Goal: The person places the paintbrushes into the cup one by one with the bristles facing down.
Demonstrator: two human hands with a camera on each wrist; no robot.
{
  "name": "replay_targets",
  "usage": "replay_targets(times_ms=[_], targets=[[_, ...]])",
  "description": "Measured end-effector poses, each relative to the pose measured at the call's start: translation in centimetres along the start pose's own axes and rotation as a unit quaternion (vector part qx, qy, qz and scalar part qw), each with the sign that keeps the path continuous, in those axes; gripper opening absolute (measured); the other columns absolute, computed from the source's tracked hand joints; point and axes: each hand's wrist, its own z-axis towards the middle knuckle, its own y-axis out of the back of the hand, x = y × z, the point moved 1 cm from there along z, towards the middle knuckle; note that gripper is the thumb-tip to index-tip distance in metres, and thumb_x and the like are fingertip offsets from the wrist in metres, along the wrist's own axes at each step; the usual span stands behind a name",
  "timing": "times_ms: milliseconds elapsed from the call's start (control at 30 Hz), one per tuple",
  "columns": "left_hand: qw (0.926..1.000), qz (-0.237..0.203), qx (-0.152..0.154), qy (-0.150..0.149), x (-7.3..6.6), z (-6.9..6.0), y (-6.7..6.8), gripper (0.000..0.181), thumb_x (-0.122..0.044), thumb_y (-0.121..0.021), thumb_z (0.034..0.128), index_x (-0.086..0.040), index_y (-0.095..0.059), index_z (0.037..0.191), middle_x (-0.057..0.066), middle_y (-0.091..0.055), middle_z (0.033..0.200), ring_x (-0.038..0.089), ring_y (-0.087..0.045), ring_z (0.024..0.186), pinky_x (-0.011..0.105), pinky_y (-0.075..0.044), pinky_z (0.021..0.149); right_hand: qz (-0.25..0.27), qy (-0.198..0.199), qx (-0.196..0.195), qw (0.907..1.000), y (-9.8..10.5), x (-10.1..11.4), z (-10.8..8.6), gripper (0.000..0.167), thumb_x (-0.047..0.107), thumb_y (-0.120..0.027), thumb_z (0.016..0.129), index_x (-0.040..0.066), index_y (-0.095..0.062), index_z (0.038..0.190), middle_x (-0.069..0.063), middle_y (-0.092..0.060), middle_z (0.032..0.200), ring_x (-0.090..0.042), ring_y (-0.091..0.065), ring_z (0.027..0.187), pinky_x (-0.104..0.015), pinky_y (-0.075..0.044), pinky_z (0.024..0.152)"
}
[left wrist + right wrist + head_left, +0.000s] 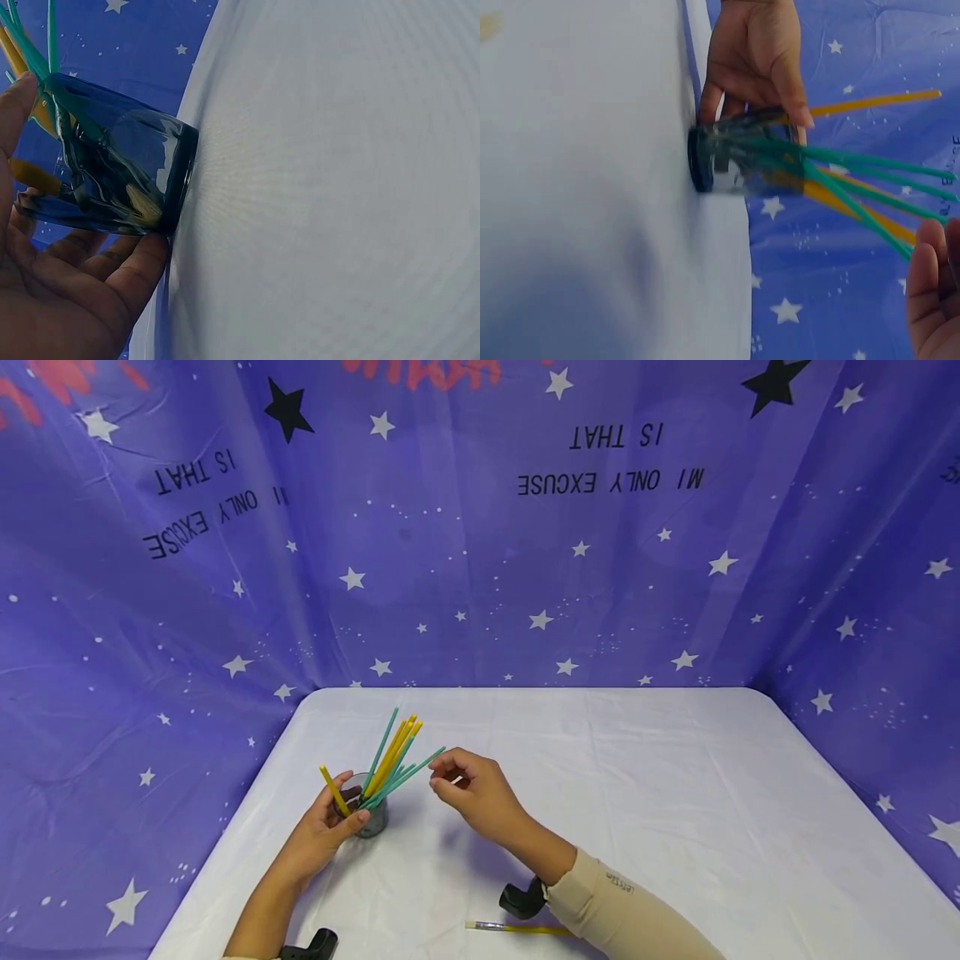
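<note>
My left hand (324, 827) grips a dark, see-through glass cup (372, 822) standing at the left of the table, its thumb near the rim. In the cup lean several paintbrushes with yellow handles (392, 760) and teal handles (405, 779), handle ends up. One yellow-handled brush (333, 789) tilts left, apart from the others. Pale bristles (142, 204) show through the glass near its bottom. My right hand (480, 789) hovers right of the cup, fingers loosely bent, thumb apart, close by the end of a teal handle; whether they touch is unclear.
Another paintbrush (517, 928), yellow with pale bristles, lies at the table's front, partly behind my right sleeve (630, 902). A white cloth (675, 793) covers the table. Purple star-printed curtain (480, 568) hangs behind and along both sides.
</note>
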Motion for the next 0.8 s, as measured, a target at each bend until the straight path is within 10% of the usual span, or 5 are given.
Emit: replay_targets(times_ms=[800], targets=[[0.9999,0.014,-0.004,0.007,-0.2,0.1,0.0,0.077,-0.024,-0.067,0.0970,-0.014,-0.020,0.157,0.028,-0.038,0.150,0.040,-0.040,0.136,0.024,-0.044,0.096,-0.134,0.004,0.082,0.9875,14.7,-3.4,-10.8,0.017,0.007,-0.071,0.092,0.022,-0.067,0.098,0.005,-0.069,0.095,-0.010,-0.064,0.083,-0.029,-0.054,0.073]])
